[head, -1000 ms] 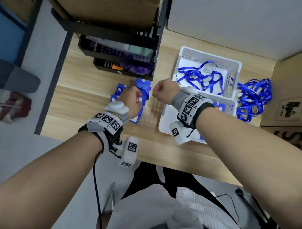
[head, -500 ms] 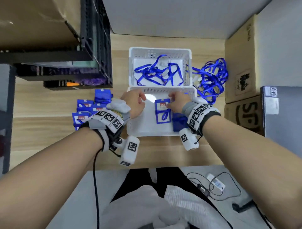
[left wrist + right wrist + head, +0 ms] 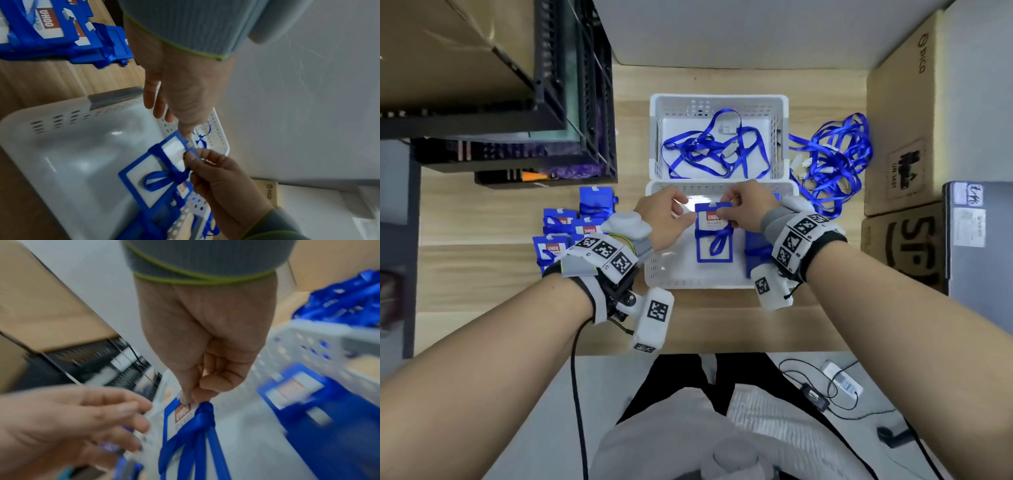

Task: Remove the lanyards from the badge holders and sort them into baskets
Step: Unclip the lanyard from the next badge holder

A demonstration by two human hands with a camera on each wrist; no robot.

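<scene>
A blue badge holder (image 3: 714, 240) with a blue lanyard (image 3: 717, 244) wound round it hangs over the near white basket (image 3: 715, 283). My right hand (image 3: 729, 210) pinches its top edge between thumb and forefinger, seen up close in the right wrist view (image 3: 191, 399). My left hand (image 3: 681, 214) is beside it with loose, fairly straight fingers, and one fingertip (image 3: 185, 133) touches the holder's top corner (image 3: 176, 139). A second blue holder (image 3: 755, 246) lies in the same basket, half hidden by my right wrist. The far white basket (image 3: 719, 99) holds several loose blue lanyards (image 3: 709, 150).
A pile of blue badge holders (image 3: 565, 229) with lanyards lies on the wooden table left of the baskets. A heap of blue lanyards (image 3: 832, 161) lies to the right. A black rack (image 3: 571, 102) stands at the back left, and cardboard boxes (image 3: 900, 137) line the right edge.
Both hands came from the holder pile on the left to above the near basket, the right one bringing a badge holder. The left hand has moved in to its corner.
</scene>
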